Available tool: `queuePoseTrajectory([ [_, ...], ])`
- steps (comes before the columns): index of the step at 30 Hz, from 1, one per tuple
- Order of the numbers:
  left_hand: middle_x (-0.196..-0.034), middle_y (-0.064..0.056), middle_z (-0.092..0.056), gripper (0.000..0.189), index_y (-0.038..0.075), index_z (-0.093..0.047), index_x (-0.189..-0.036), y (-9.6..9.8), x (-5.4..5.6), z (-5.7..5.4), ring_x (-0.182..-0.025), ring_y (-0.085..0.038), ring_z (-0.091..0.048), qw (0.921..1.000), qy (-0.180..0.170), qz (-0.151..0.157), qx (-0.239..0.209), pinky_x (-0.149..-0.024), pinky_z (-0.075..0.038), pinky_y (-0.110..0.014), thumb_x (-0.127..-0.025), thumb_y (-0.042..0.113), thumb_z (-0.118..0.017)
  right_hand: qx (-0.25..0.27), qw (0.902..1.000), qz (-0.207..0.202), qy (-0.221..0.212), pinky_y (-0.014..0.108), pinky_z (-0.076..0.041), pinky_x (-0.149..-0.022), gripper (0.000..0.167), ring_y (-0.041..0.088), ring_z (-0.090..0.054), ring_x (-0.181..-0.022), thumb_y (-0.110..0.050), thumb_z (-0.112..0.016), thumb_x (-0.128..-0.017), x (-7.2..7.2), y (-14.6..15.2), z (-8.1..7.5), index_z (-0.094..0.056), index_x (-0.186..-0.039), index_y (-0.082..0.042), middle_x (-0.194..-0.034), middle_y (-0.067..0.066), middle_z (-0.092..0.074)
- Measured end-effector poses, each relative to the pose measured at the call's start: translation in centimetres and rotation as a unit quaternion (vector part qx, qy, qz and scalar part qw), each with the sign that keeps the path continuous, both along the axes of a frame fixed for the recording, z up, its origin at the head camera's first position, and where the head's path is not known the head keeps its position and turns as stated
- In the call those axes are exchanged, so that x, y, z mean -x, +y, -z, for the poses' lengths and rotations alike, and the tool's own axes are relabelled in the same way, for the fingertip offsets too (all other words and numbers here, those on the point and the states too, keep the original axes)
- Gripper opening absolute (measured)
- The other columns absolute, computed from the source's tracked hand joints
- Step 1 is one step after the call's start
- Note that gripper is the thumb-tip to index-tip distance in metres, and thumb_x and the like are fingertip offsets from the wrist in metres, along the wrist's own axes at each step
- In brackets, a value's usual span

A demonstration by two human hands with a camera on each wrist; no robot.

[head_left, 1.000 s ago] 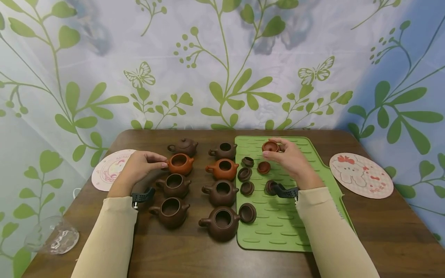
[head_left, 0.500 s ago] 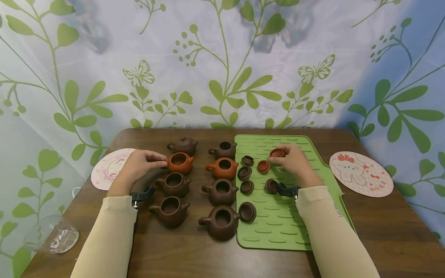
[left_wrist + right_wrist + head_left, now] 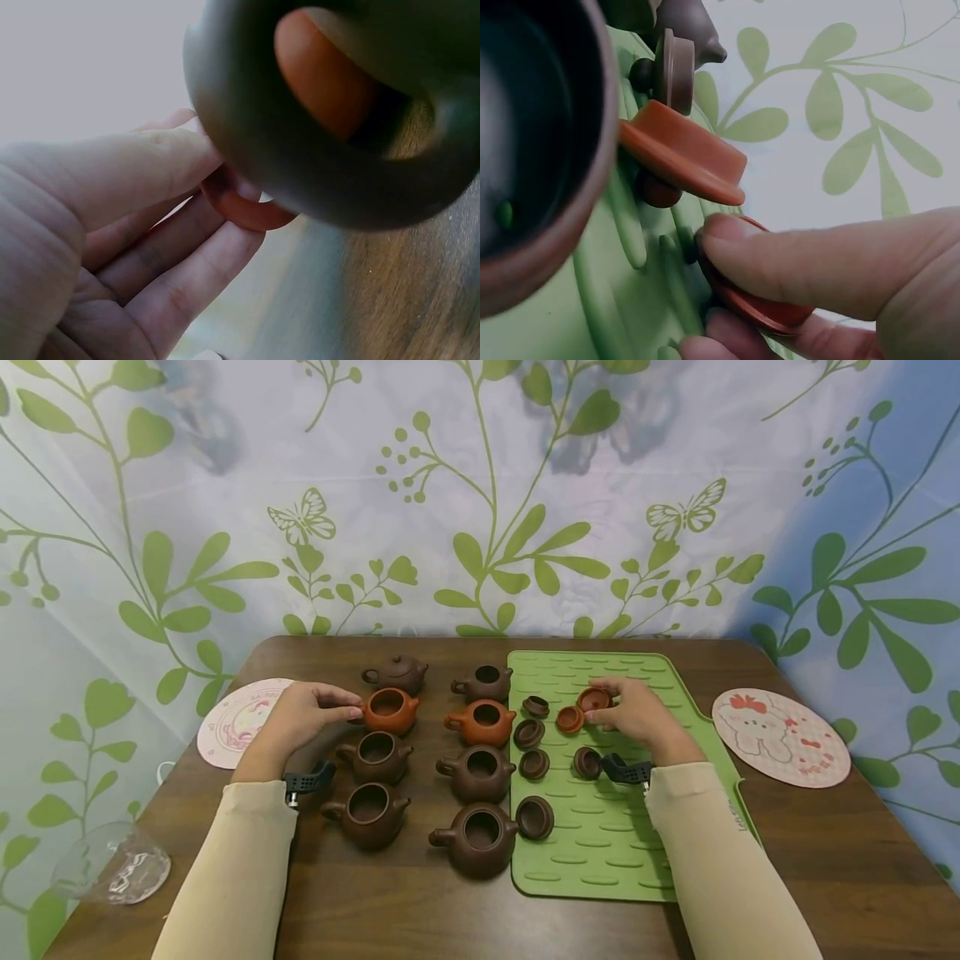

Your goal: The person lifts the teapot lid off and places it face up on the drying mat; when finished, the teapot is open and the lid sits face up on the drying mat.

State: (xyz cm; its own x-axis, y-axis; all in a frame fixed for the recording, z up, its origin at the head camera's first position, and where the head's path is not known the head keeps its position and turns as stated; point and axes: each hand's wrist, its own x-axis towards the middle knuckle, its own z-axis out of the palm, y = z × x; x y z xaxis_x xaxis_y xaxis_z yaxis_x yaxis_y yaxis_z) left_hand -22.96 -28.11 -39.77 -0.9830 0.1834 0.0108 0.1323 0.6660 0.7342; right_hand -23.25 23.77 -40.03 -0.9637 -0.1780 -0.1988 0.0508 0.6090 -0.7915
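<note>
My left hand (image 3: 311, 718) pinches the handle of an open orange clay teapot (image 3: 397, 725) in the left column. The left wrist view shows thumb and fingers at its orange handle (image 3: 244, 214), partly hidden behind a nearer dark teapot handle (image 3: 300, 184). Over the green mat, my right hand (image 3: 637, 714) holds a reddish-orange teapot lid (image 3: 594, 699), its hollow side up. In the right wrist view the thumb lies across that lid, close to the mat. Just left of it, a second orange lid (image 3: 570, 720) rests upside down on its knob.
Several dark lids (image 3: 534, 765) lie on the green mat (image 3: 592, 860). Left of it stand two columns of teapots, including another orange one (image 3: 480, 727) and a lidded dark one (image 3: 397, 675). Round coasters flank the table, and a clear glass (image 3: 135, 872) is at left.
My right hand has lowered the reddish-orange lid from the back of the mat toward the other orange lid. My left hand has stayed at the teapot handle.
</note>
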Motion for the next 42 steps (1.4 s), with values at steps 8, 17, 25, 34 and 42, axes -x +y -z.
queuePoseTrajectory([
  [8,-0.109,-0.007,-0.078,0.028,0.007,-0.082,-0.117,-0.2,0.1,0.1,-0.109,-0.03,-0.069,1.0,0.003,0.004,0.0,-0.096,-0.052,-0.051,-0.095,0.026,-0.083,-0.004,0.9997,-0.017,-0.013,0.053,-0.052,-0.092,0.068,0.029,-0.07,-0.093,-0.01,-0.071,-0.103,0.1,-0.2,-0.4,-0.037,-0.162,0.0,-0.156,0.032,-0.039],
  [17,-0.109,-0.007,-0.078,0.029,0.007,-0.081,-0.118,-0.1,0.1,0.1,-0.109,-0.03,-0.069,1.0,0.003,0.005,0.0,-0.096,-0.052,-0.051,-0.096,0.027,-0.083,-0.042,0.9987,-0.022,-0.022,0.06,-0.049,-0.095,0.083,0.041,-0.062,-0.114,-0.015,-0.08,-0.096,-0.2,0.0,-1.5,-0.033,-0.164,-0.003,-0.154,0.032,-0.041],
  [25,-0.109,-0.007,-0.078,0.029,0.007,-0.082,-0.117,0.0,0.2,0.0,-0.109,-0.03,-0.068,1.0,0.004,0.005,0.001,-0.096,-0.052,-0.052,-0.095,0.026,-0.083,-0.051,0.9979,-0.035,-0.02,0.059,-0.05,-0.095,0.084,0.046,-0.056,-0.123,-0.014,-0.082,-0.094,-0.5,0.0,-2.2,-0.035,-0.163,-0.002,-0.154,0.034,-0.04],
  [34,-0.108,-0.006,-0.078,0.028,0.009,-0.082,-0.116,0.0,0.2,0.2,-0.108,-0.029,-0.069,1.0,0.005,0.004,0.005,-0.094,-0.053,-0.049,-0.095,0.027,-0.083,-0.06,0.9972,-0.04,-0.02,0.057,-0.052,-0.09,0.083,0.044,-0.06,-0.116,-0.013,-0.08,-0.095,-0.7,0.2,-2.9,-0.034,-0.163,-0.001,-0.15,0.035,-0.043],
  [42,-0.109,-0.006,-0.078,0.027,0.008,-0.082,-0.116,0.0,0.1,0.2,-0.107,-0.029,-0.069,1.0,0.002,0.005,0.004,-0.094,-0.053,-0.048,-0.095,0.026,-0.083,-0.054,0.9975,-0.04,-0.021,0.06,-0.049,-0.095,0.078,0.048,-0.055,-0.123,-0.013,-0.076,-0.098,-0.9,0.0,-3.2,-0.033,-0.162,0.0,-0.15,0.035,-0.042],
])
